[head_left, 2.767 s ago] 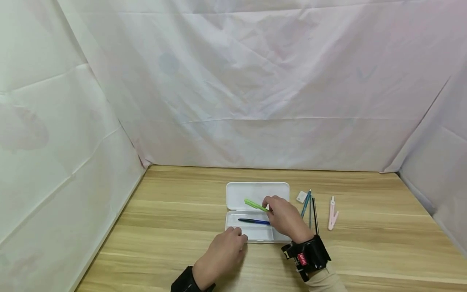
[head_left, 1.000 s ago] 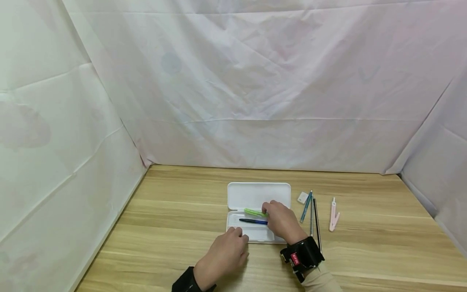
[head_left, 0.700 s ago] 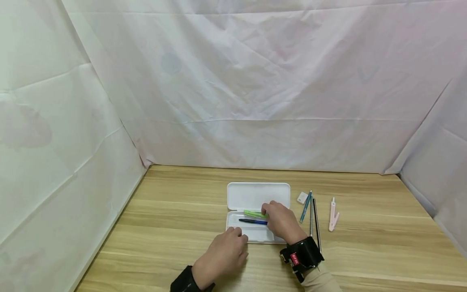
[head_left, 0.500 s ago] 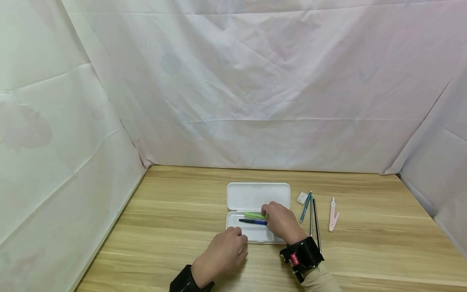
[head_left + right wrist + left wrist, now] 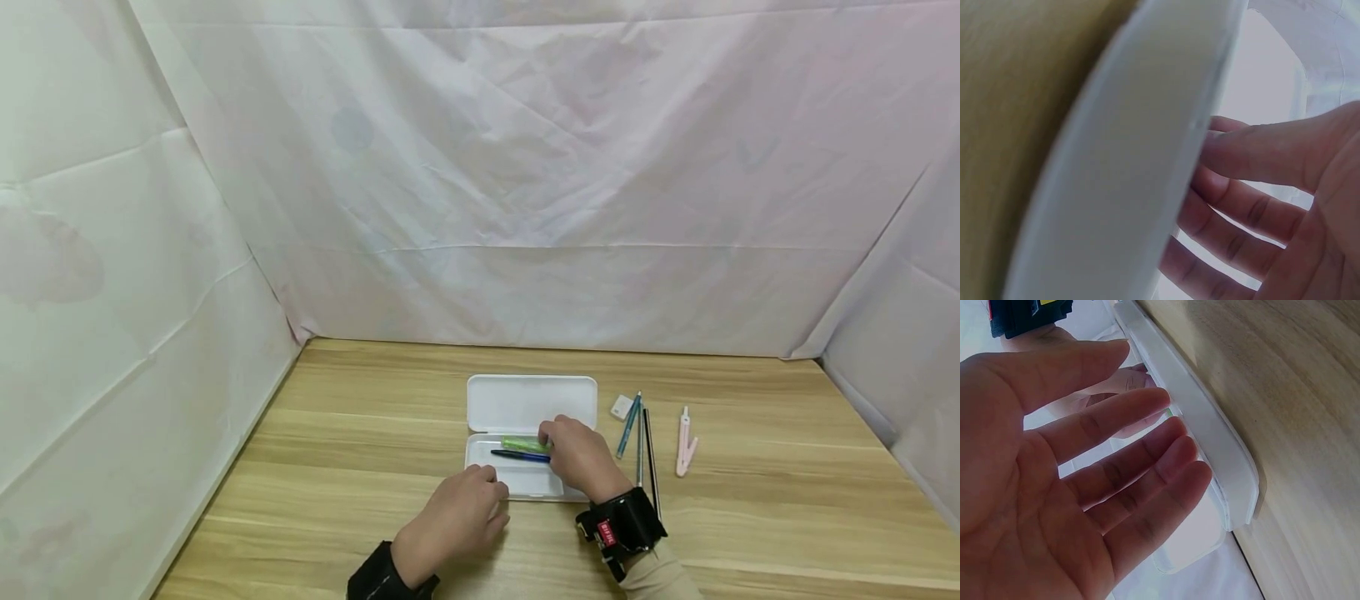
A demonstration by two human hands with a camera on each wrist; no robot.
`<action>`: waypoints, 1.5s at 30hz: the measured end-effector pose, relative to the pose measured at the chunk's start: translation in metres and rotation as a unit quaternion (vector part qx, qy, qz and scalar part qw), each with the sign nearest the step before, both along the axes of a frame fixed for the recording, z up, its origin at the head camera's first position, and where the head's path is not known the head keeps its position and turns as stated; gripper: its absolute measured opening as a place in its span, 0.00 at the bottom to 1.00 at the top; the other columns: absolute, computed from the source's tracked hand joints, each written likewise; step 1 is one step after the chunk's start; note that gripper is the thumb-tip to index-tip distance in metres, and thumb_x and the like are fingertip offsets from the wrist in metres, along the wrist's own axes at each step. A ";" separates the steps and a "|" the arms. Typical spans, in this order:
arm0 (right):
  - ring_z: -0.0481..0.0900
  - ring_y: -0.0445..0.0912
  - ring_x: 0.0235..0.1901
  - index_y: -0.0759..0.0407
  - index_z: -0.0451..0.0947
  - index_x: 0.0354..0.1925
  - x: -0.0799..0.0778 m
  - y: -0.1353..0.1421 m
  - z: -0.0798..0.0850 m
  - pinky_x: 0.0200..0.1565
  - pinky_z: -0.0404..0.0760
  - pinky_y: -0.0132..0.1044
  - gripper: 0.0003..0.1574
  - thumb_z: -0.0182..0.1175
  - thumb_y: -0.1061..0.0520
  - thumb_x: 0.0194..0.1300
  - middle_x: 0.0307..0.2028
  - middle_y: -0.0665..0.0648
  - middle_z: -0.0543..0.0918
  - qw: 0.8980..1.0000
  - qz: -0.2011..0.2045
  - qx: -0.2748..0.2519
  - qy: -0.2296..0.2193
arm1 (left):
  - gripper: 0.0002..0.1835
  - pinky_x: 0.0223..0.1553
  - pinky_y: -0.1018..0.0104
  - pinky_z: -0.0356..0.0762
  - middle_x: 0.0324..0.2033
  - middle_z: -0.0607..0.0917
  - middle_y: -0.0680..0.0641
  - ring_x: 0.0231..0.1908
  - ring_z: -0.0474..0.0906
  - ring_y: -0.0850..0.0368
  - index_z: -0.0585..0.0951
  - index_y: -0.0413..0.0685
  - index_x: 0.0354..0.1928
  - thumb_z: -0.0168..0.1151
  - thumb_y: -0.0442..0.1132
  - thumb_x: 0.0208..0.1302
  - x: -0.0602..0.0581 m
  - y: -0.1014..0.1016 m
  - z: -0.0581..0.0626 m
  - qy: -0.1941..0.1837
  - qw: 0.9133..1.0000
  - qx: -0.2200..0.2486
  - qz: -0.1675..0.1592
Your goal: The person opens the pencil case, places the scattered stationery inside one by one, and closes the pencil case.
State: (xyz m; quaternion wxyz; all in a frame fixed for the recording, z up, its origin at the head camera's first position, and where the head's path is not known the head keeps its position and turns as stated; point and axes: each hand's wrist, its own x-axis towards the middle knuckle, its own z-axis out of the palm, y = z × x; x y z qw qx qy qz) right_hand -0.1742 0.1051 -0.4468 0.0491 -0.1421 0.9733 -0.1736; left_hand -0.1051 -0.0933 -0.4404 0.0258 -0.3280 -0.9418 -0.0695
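Observation:
An open white pencil case (image 5: 525,482) lies on the table, its lid (image 5: 517,402) folded back. Inside are a blue pen (image 5: 519,455) and, behind it, a green pen (image 5: 521,443). My right hand (image 5: 581,454) reaches into the case and pinches the green pen's right end; the fingertips are hidden behind the case wall in the right wrist view. At the front left edge is my left hand (image 5: 459,512). In the left wrist view its fingers (image 5: 1147,512) are loosely extended, with the tips by the case wall (image 5: 1210,425).
Right of the case lie a white eraser (image 5: 621,407), a blue pen or pencil (image 5: 628,427), a thin grey-blue pencil (image 5: 640,446), a black pencil (image 5: 650,450) and a pink compass (image 5: 684,446). White cloth (image 5: 525,167) hangs around the wooden table (image 5: 337,433).
The green pen has come down from above the case and now lies level inside, behind the blue pen. My right hand has lowered with it; my left hand has hardly moved.

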 end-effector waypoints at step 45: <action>0.76 0.51 0.34 0.62 0.78 0.42 -0.007 0.099 0.032 0.33 0.76 0.44 0.07 0.60 0.59 0.67 0.38 0.61 0.80 0.993 -0.068 -0.082 -0.057 | 0.10 0.29 0.70 0.70 0.29 0.76 0.53 0.29 0.69 0.61 0.83 0.49 0.31 0.70 0.46 0.57 0.002 0.005 0.002 -0.029 0.999 -0.008 0.024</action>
